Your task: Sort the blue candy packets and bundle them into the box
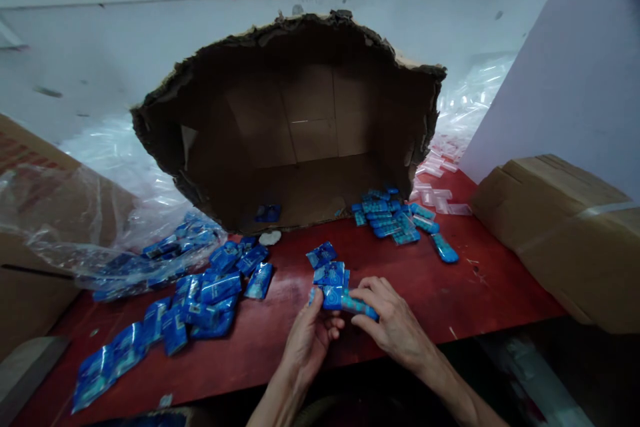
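Evidently, the blue packet (pixel 332 297) wants a light, level grip: it is over the red table's (pixel 270 353) near part, its left end pinched by the left hand (pixel 320 327). The right hand (pixel 393 320) pinches a teal-banded piece (pixel 357 305) at its other end; keeping both in line should avoid creasing. Loose packets (pixel 329 273) lie just beyond, before the torn carton (pixel 313 140).

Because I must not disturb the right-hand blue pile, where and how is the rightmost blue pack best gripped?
Probably pinch the rightmost blue pack across its near end, coming from the near right: that end points away from the pile, while the far end lies close to it.
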### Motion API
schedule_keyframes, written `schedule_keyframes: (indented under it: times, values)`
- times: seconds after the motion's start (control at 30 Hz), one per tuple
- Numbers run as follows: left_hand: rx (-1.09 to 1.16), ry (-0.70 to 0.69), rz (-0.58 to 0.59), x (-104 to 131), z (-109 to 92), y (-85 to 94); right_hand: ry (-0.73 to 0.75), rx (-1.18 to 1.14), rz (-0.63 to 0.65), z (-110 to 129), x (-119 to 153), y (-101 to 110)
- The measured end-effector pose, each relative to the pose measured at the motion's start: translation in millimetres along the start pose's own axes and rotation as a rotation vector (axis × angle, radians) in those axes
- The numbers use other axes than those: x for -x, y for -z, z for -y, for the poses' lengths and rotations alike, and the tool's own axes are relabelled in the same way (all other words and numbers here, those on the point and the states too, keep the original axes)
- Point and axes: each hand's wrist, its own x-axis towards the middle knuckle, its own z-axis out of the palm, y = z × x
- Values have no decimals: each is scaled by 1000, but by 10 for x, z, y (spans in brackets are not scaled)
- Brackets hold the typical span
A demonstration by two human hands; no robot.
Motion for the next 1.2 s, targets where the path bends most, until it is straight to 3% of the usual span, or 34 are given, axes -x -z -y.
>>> schedule_keyframes:
  times: [0.17, 0.43, 0.53, 0.63, 0.7, 0.8, 1.0, 1.2]
  values:
    - [-124, -117, 56, 31, -10, -36, 75, -25, -16, -46, -4, -38]
    - [27, -38, 30, 10, 64, -60, 82, -62, -112, -102, 3, -345]
    - [89, 3, -4, 4, 39, -61, 12, -306, -87, -75, -21, -362]
    - [88, 90, -7, 14, -29, -48, -101, -737, 47, -105, -50, -324]
    - [76, 141, 28, 25, -67, -38, -183, -1002, 114, -161, -71, -321]
    - [61, 177, 110, 39, -93, -31, -272, -1267, 99, -251, -100, -357]
    - [4, 231, 244, 61, -117, -45, -331, -1417, 269, -317, -125, -369]
    - [1, 232, 352, 62, -116, -55, -297, -1502, 373, -369, -94, -357]
